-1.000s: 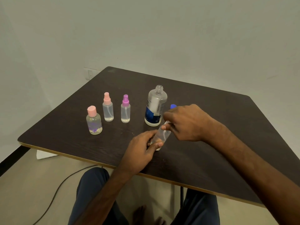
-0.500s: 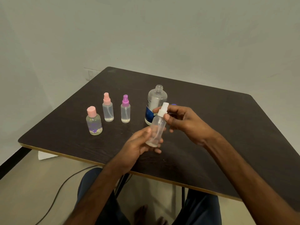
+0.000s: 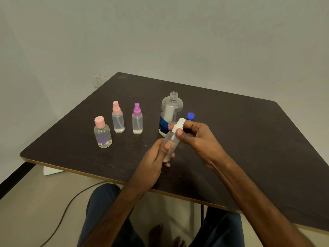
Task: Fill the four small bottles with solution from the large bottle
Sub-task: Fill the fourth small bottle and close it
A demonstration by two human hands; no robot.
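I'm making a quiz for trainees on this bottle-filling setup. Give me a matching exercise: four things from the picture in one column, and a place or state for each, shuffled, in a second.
Things
1. large bottle
2. blue cap
3. white-topped spray bottle
4. pink-capped squat bottle

Places or states
A. held by the left hand and right hand
B. leftmost of the standing bottles
C. neck open, uncapped
D. just right of the large bottle, off it

Pairs: 1-C, 2-D, 3-A, 4-B
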